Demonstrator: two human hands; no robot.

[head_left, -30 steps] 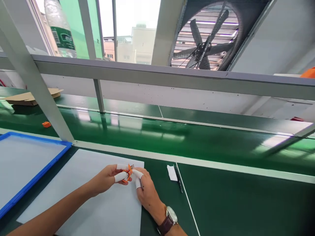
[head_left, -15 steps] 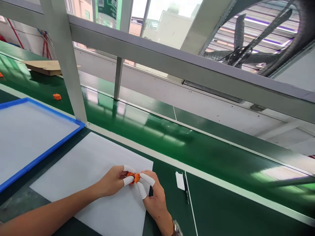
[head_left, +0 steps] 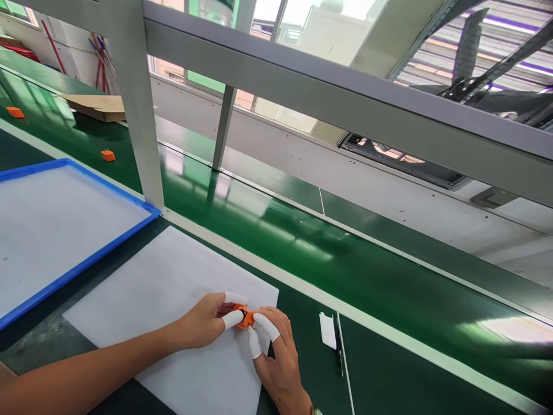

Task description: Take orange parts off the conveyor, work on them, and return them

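Note:
Between my two hands is a small orange piece [head_left: 245,318] with a dark opening, above a white sheet [head_left: 181,288] on the dark green bench. My left hand [head_left: 211,320] pinches its left side with thumb and forefinger, both in white finger covers. On its right side, my right hand [head_left: 276,346] grips it with covered fingertips. The fingers hide parts of the orange piece.
A blue-framed white tray [head_left: 86,264] lies at the left. Orange pieces [head_left: 108,155] and a cardboard piece [head_left: 97,107] rest on the green conveyor [head_left: 259,230]. A grey post [head_left: 144,127] stands behind. Right of the sheet lies a white card [head_left: 328,331].
The view has shifted, so most things appear further right. The orange parts between my hands look closer together, and both hands still hold on.

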